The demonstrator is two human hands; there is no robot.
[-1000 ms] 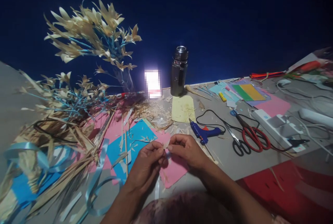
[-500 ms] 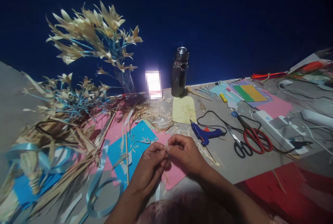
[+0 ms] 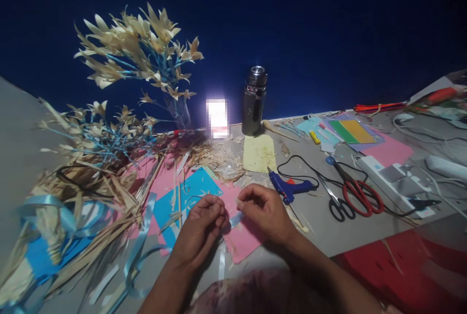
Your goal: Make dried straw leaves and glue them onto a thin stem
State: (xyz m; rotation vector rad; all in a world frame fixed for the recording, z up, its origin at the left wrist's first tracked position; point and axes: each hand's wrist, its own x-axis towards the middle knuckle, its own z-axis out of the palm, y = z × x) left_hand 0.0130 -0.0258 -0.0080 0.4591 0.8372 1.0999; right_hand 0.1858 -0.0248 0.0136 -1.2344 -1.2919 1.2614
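My left hand (image 3: 204,224) is closed, its fingers curled and thumb pressed against them, above the pink paper (image 3: 242,246) and beside the blue paper (image 3: 199,185). A short light-blue strip (image 3: 236,219), like ribbon, shows between the hands; whether either hand grips it is unclear. My right hand (image 3: 268,212) pinches thumb and forefinger together, with a small pale bit (image 3: 240,204) at the tips, too small to name. The blue glue gun (image 3: 292,188) lies just beyond my right hand, its nozzle toward the yellow sheet (image 3: 259,153).
Black-handled scissors (image 3: 341,208) and red-handled scissors (image 3: 361,197) lie right, near a white power strip (image 3: 386,182). A dark flask (image 3: 254,104) stands at the back by a glowing blurred patch. Dried-husk flowers (image 3: 142,51), husk strips (image 3: 98,241) and blue ribbon (image 3: 133,265) fill the left.
My hands, which met at the fingertips, have come apart. The left hand has shifted left and slightly down, and the light-blue strip now shows between them. The view has shifted slightly.
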